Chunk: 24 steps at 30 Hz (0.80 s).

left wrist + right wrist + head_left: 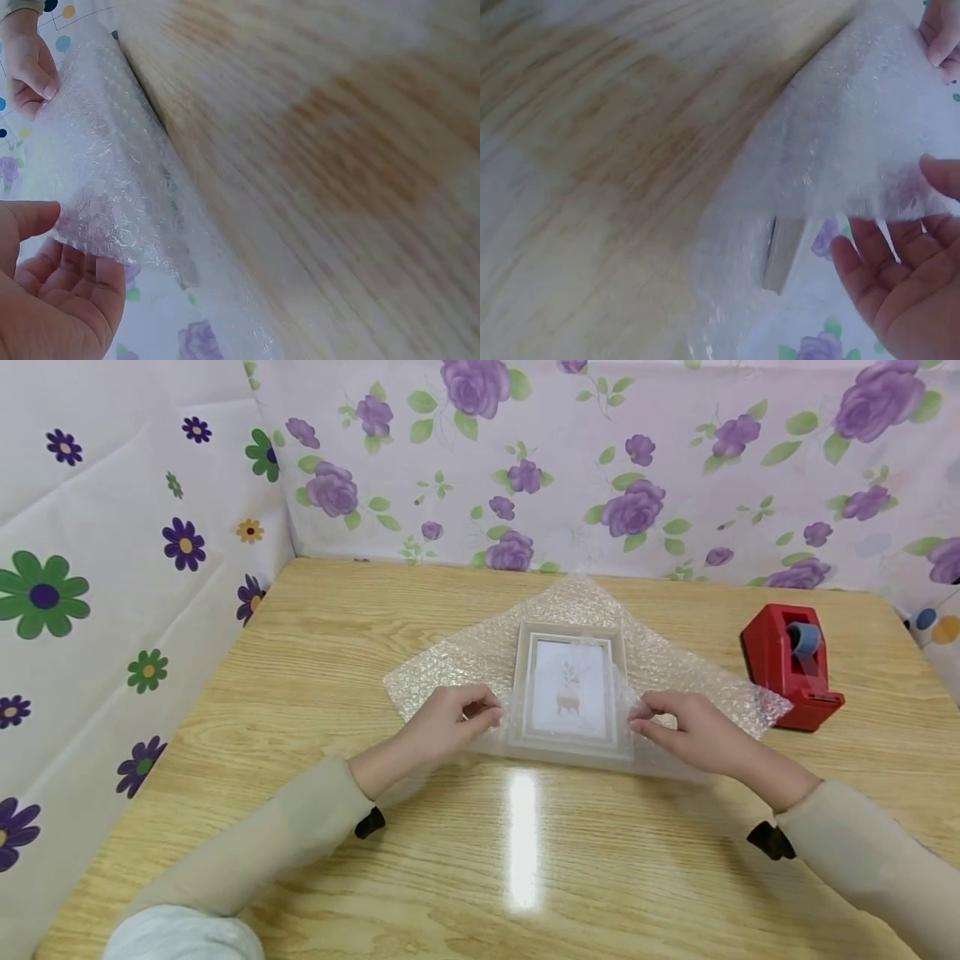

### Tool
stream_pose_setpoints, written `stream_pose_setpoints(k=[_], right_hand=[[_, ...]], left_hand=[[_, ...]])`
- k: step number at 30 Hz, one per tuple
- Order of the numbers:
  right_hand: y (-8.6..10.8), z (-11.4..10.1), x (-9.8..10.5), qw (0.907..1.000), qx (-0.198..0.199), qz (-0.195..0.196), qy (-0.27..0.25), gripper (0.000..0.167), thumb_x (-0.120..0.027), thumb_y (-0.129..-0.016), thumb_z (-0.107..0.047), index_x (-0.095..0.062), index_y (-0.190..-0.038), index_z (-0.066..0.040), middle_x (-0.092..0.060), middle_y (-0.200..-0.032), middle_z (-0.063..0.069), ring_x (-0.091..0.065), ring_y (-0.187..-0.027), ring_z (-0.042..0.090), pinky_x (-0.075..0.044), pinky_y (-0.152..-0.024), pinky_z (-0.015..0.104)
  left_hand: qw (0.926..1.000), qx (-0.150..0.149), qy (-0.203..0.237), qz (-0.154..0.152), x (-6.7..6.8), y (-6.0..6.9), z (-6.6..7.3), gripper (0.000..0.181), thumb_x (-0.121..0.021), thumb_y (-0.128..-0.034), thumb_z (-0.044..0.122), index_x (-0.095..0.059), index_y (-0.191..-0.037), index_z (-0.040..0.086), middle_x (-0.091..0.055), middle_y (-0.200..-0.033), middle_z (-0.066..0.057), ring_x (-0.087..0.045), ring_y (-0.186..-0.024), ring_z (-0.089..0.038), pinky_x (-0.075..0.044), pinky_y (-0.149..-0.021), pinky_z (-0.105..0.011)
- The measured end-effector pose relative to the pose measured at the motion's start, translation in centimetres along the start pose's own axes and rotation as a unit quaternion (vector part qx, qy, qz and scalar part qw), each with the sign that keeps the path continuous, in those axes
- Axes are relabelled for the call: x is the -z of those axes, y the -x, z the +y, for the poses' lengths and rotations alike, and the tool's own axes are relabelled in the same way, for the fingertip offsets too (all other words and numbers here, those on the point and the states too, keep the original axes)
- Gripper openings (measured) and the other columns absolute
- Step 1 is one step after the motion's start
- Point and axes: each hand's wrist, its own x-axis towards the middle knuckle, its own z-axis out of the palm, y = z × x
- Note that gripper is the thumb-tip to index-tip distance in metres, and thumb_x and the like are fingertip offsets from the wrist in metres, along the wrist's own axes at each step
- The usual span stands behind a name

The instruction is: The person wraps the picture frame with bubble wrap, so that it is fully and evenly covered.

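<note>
A picture frame with a small plant print lies on a sheet of bubble wrap spread cornerwise on the table. The near flap of the wrap is lifted over the frame's lower part. My left hand pinches the flap's edge left of the frame, thumb above and fingers below, as the left wrist view shows. On the other side my right hand pinches the same flap's edge; in the right wrist view one corner of the frame shows beneath the wrap.
A red tape dispenser with a blue-cored roll stands at the right, touching or very near the wrap's right corner. Flowered cloth hangs behind the wooden table and along its left side.
</note>
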Motion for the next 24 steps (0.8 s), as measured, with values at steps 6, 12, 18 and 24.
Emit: stream_pose_setpoints(k=[6, 12, 18, 24], right_hand=[[-0.8, 0.2, -0.5, 0.9984, -0.05, 0.018, -0.019, 0.005, -0.064, -0.09, -0.012, -0.065, -0.088, -0.008, -0.069, -0.087, 0.005, -0.065, -0.088, 0.025, -0.054, -0.081, 0.048], [-1.4, 0.4, -1.2, 0.9954, -0.089, 0.033, -0.013, 0.013, -0.065, -0.088, -0.011, -0.064, -0.095, -0.001, -0.066, -0.082, 0.007, -0.059, -0.077, 0.019, -0.051, -0.068, 0.034], [-1.7, 0.4, -1.4, 0.993, -0.114, 0.03, -0.004, 0.026, -0.067, -0.086, -0.014, -0.062, -0.102, 0.006, -0.063, -0.078, 0.011, -0.054, -0.069, 0.017, -0.045, -0.059, 0.029], [-1.9, 0.4, -1.4, 0.9909, -0.133, 0.014, 0.019, 0.028, -0.068, -0.084, -0.016, -0.062, -0.102, 0.005, -0.063, -0.076, 0.011, -0.055, -0.066, 0.018, -0.045, -0.058, 0.029]], left_hand=[[0.9998, 0.017, -0.009, 0.011, -0.3, -0.9, -0.5, 0.013, -0.06, -0.0925, 0.013, -0.067, -0.095, 0.002, -0.066, -0.081, -0.006, -0.054, -0.07, -0.011, -0.049, -0.064, -0.021], [0.9979, 0.047, -0.04, 0.02, -0.6, -1.6, -0.9, 0.016, -0.062, -0.0912, 0.014, -0.065, -0.101, 0.001, -0.067, -0.086, -0.008, -0.06, -0.075, -0.016, -0.053, -0.069, -0.024], [0.9776, -0.007, -0.21, 0.012, -1.4, -1.6, 0.1, 0.037, -0.065, -0.0885, 0.012, -0.055, -0.124, 0.005, -0.061, -0.114, -0.012, -0.061, -0.098, -0.024, -0.056, -0.08, -0.032], [0.9426, -0.174, -0.281, -0.045, -2.7, -1.7, 1.1, 0.029, -0.062, -0.0902, 0.012, -0.062, -0.119, 0.009, -0.056, -0.131, -0.015, -0.054, -0.12, -0.03, -0.046, -0.103, -0.041]])
